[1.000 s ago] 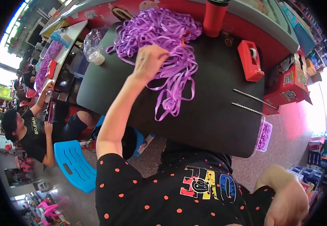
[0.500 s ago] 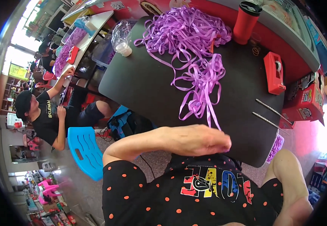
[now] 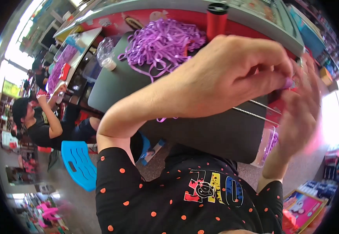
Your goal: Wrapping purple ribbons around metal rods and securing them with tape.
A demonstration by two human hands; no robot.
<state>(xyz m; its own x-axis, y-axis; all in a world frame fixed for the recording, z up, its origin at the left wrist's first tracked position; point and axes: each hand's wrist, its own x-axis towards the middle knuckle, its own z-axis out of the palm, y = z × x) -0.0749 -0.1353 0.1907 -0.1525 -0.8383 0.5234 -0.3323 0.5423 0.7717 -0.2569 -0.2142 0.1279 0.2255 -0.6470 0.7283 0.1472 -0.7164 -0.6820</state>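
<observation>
My left hand (image 3: 251, 74) is raised over the right side of the table, its fingers closed in a pinch. A small purple piece of ribbon (image 3: 289, 83) shows at its fingertips. Close beside it, my right hand (image 3: 300, 105) is blurred by motion, with its fingers stretched upward and apart. Whether its thumb touches the ribbon piece, I cannot tell. A large tangled pile of purple ribbon (image 3: 159, 45) lies at the back of the dark table (image 3: 200, 136). My left forearm hides the nearer strands. Two thin twisted metal rods (image 3: 251, 114) stick out at the table's right edge.
A red tumbler (image 3: 217, 21) with a black lid stands behind the pile. At the left back corner is a clear plastic bag (image 3: 106, 50). Below the right edge sits a clear bin (image 3: 265, 146) of purple ribbon. A blue stool (image 3: 79, 163) and a seated person (image 3: 40, 121) are at left.
My left hand has risen from the table's front edge to the upper right. My right hand has come up from the lower right beside it. The view has shifted, and the tape dispenser is now hidden.
</observation>
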